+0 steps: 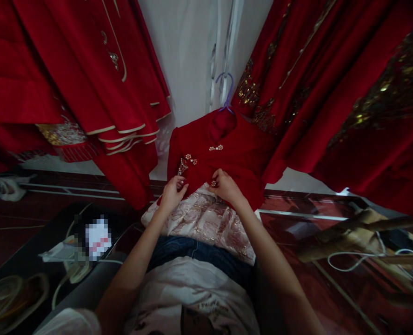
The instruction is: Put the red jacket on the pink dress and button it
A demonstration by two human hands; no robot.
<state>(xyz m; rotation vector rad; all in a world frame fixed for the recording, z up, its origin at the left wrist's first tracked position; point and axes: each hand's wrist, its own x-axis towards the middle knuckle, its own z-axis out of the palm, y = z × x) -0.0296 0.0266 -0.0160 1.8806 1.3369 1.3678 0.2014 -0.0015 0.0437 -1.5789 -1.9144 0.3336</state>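
A red jacket (251, 146) with a round neckline hangs in front of me on a purple hanger (228, 93). Beaded flower fasteners (216, 148) decorate its neck, with more on the left part of the chest beside a dangling beaded ornament (183, 166). My left hand (174, 190) is closed, fingertips pinching the jacket just under that ornament. My right hand (225, 186) is closed too, pinching the jacket by a small beaded flower (213, 184). Pale pink brocade fabric (206, 214) lies over my lap below the jacket.
Red garments (123, 93) hang close on the left, and sequinned red ones (332, 93) on the right. At lower left, a dark surface (28, 246) carries cables, a blurred-out item and a round container (14, 298). Wooden pieces (339, 237) and a white cord are at right.
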